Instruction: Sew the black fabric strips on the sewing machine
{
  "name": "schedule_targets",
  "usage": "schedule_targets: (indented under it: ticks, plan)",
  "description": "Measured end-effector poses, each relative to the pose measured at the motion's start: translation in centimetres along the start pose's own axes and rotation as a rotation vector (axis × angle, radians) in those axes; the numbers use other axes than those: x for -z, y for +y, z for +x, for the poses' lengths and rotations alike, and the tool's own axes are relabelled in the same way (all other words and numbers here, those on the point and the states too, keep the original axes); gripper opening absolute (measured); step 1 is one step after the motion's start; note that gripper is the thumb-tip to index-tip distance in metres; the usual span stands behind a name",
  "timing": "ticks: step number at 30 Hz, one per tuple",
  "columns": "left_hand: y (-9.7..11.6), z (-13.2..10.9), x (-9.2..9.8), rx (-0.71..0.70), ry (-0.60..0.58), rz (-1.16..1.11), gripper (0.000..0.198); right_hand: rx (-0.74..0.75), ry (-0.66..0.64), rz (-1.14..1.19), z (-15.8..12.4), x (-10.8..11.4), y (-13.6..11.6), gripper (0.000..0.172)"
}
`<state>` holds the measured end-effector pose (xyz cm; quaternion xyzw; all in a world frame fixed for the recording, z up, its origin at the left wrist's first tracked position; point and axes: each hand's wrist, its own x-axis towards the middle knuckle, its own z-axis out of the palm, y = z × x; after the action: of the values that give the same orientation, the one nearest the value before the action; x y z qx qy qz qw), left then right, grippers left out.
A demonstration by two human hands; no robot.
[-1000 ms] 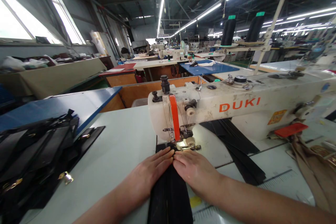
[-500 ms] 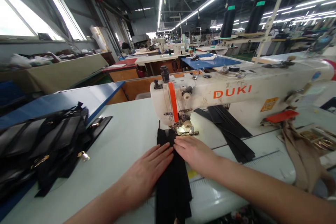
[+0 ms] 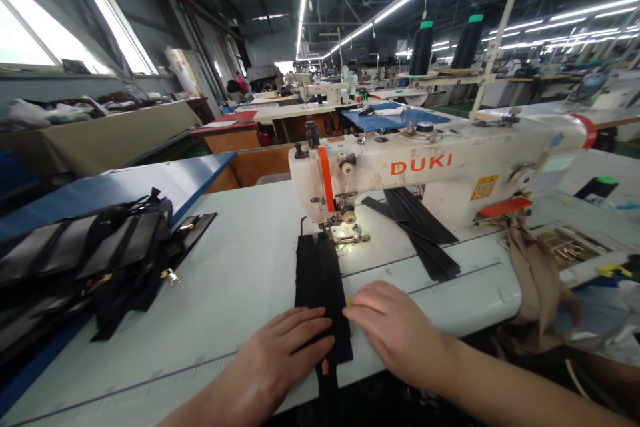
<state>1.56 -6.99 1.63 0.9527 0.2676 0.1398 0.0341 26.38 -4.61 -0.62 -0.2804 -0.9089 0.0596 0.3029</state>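
Note:
A long black fabric piece lies under the needle area of the white sewing machine and runs toward me over the table's front edge. A small orange-brown tab shows near its lower end. Resting on the fabric's left side is my left hand, fingers stretched out flat. At the right edge of the same piece, my right hand has its fingers drawn together, pinching the fabric's edge. The presser foot sits in the lamp's light at the top end of the fabric.
Several black strips lie under the machine arm. On the left is a pile of black leather-like pieces with gold metal clasps. Beige straps hang at the right, beside a tray of metal rings.
Both hands have slid back along the fabric toward me, away from the presser foot. My right hand has gone from lying flat to pinching the right edge. The view has shifted slightly.

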Motion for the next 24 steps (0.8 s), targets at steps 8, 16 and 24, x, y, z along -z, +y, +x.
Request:
schedule_targets:
  ticks: [8, 16, 24]
  plan:
    - [-0.4, -0.3, 0.0, -0.020, -0.026, -0.027, 0.038, 0.080, 0.046, 0.076, -3.4, -0.6, -2.4, 0.025]
    - [0.3, -0.3, 0.1, 0.034, -0.045, -0.039, 0.050, 0.178, 0.137, -0.024, -2.9, -1.7, -1.7, 0.031]
    - [1.7, -0.1, 0.2, 0.112, -0.067, -0.072, 0.069, 0.186, 0.144, -0.027, -2.8, -0.8, -1.3, 0.039]
